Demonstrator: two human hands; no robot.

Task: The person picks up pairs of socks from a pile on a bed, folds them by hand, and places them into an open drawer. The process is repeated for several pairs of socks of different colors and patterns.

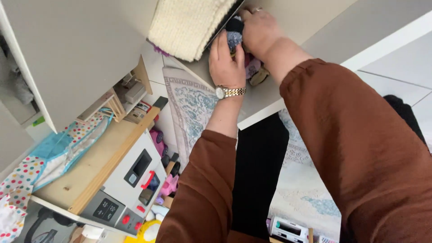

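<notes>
Both my hands reach onto a white shelf (265,96) at the top of the view. My left hand (226,60), with a gold wristwatch, rests on a small bluish knitted item (234,39); its fingers curl over it. My right hand (259,28), wearing a ring, presses on a pile of small dark and purple soft things (253,67) beside a cream knitted basket (186,24). Brown sleeves cover both arms. What lies under the palms is hidden.
A toy kitchen (119,180) with a wooden top, red knobs and a small oven door stands at the lower left, a polka-dot cloth (27,180) draped on it. A patterned rug (191,105) covers the floor below. A white cabinet side (72,54) fills the upper left.
</notes>
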